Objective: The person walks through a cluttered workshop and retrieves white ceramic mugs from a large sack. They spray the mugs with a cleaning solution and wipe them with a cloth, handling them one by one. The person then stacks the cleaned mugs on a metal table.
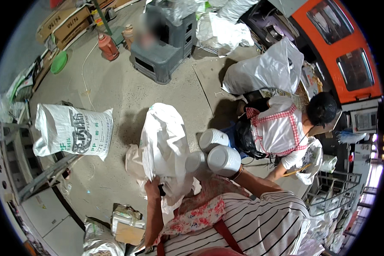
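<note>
In front of me a large white woven sack stands with its top bunched and creased. My left hand is closed on the near edge of this sack. Beside the sack are three round, pale grey-white plastic tubs: one at the back, one nearest me and one against the sack. My right hand is at the near tub's right side, its fingers mostly hidden behind it. That hand appears to grip the tub.
A co-worker in a checked apron bends over at the right. A full printed sack lies at the left on a metal frame. Farther off are grey plastic stools, a red flask, a translucent bag and an orange machine.
</note>
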`<state>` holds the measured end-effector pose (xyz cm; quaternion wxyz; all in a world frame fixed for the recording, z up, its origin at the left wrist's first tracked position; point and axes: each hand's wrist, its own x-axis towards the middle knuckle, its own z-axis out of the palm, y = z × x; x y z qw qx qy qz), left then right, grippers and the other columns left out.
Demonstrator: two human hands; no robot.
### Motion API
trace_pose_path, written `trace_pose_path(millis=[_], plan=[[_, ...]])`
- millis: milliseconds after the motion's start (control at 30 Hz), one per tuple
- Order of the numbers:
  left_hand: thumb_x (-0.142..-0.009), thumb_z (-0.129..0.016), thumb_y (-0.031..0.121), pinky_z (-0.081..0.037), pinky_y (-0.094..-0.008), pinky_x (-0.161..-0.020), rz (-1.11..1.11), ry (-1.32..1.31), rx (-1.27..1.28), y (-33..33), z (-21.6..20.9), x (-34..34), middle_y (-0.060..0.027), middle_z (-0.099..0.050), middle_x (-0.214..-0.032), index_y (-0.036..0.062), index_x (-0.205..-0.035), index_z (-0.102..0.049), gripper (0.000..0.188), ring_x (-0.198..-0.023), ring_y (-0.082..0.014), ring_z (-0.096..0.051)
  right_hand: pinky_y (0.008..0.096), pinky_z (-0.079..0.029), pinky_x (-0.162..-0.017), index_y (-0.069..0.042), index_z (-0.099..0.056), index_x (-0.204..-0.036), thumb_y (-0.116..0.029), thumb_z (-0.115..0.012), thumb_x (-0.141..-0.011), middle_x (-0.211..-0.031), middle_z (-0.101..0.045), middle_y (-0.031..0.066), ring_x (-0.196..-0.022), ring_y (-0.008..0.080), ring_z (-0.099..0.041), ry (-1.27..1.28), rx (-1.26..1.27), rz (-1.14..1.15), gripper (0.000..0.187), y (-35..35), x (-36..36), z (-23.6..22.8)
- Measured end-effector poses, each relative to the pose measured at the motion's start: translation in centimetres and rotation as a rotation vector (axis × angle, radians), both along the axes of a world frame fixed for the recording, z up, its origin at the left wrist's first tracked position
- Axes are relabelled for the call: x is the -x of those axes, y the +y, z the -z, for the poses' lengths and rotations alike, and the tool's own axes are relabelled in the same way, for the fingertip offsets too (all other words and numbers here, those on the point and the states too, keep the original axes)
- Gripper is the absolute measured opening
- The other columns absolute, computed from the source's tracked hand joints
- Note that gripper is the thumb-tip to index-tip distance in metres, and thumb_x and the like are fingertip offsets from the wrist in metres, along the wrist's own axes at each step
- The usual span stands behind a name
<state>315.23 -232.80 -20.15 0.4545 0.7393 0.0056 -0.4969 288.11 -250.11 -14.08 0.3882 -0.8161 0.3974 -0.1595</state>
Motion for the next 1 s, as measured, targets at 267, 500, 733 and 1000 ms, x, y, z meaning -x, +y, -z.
trace_pose_path(millis=[267,500,733,1000], plan=[[-0.077,-0.056,0.013,-0.045,-0.0302,-0.061,0.106,0.241,0.286,-21.3,-8.2,2.3,-0.0069,-0.056,-0.079,-0.0024,-0.096,-0.056,0.024,-0.07,-0.0172,-0.056,0.0344,-0.048,-0.077,-0.01,-0.058,-0.105,-0.028,-0.067,-0.069,-0.096,-0.062,0.0085,-0.089,0.0236,-0.059,-0.413,-0.307,0.444,0.042,-6.3,7.2,-7.1],[-0.077,-0.058,0.012,-0.045,-0.0331,-0.073,0.374,0.208,0.412,-40.7,-11.2,8.6,-0.0134,-0.059,-0.097,-0.0083,-0.104,-0.053,0.034,-0.084,-0.0221,-0.058,0.0295,-0.048,-0.077,-0.009,-0.053,-0.11,-0.017,-0.057,-0.082,-0.101,-0.058,0.0074,-0.089,0.0171,-0.056,-0.188,0.006,0.652,0.029,-12.4,15.3,-2.2],[-0.077,-0.059,0.012,-0.044,-0.0326,-0.07,0.431,0.209,0.607,-62.8,-9.2,14.3,-0.0125,-0.057,-0.09,-0.0082,-0.101,-0.053,0.032,-0.079,-0.0199,-0.056,0.0297,-0.049,-0.075,-0.008,-0.054,-0.107,-0.017,-0.052,-0.085,-0.098,-0.059,0.007,-0.087,0.0169,-0.057,-0.628,-0.148,1.108,0.024,-16.9,16.2,-3.9],[-0.077,-0.061,0.012,-0.044,-0.0309,-0.068,0.54,0.071,0.891,-86.5,-17.9,24.9,-0.0084,-0.057,-0.089,-0.0042,-0.102,-0.054,0.031,-0.076,-0.0175,-0.053,0.0299,-0.051,-0.074,-0.007,-0.053,-0.105,-0.018,-0.046,-0.089,-0.096,-0.059,0.0067,-0.086,0.0164,-0.058,-1.414,-0.473,1.223,0.021,-24.6,20.7,-2.7]])
